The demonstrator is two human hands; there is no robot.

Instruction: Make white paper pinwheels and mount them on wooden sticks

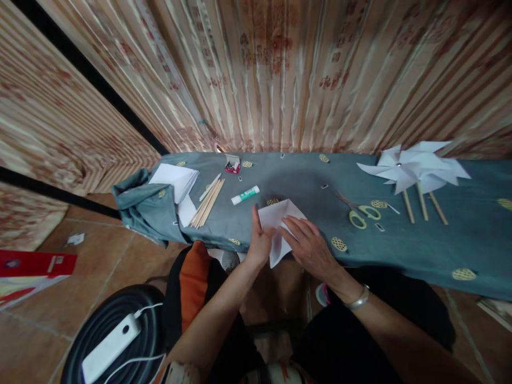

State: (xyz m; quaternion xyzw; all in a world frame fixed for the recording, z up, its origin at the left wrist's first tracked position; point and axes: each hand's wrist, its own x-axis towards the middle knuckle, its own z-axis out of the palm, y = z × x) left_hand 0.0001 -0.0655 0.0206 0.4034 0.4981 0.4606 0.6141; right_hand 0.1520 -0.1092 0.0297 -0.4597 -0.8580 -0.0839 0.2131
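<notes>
A creased white sheet of paper (pixel 279 246) is between my two hands at the front edge of the cloth-covered table. My left hand (pixel 261 241) grips its left side, thumb and fingers closed on it. Across its right side lies my right hand (pixel 308 245), fingers stretched flat on the paper. Just beyond, to the left, is a glue stick (pixel 245 195). Scissors (pixel 362 213) with yellow-green handles rest to the right. Further right lie several white paper pinwheels (pixel 416 168) on wooden sticks.
Left on the table are stacked white papers (pixel 176 178), a bundle of wooden sticks (pixel 208 205), a white pen (pixel 210 186) and a small red box (pixel 232 164). A pleated curtain (pixel 272 80) hangs behind. A power bank (pixel 112 348) lies on a black round stool (pixel 140 304).
</notes>
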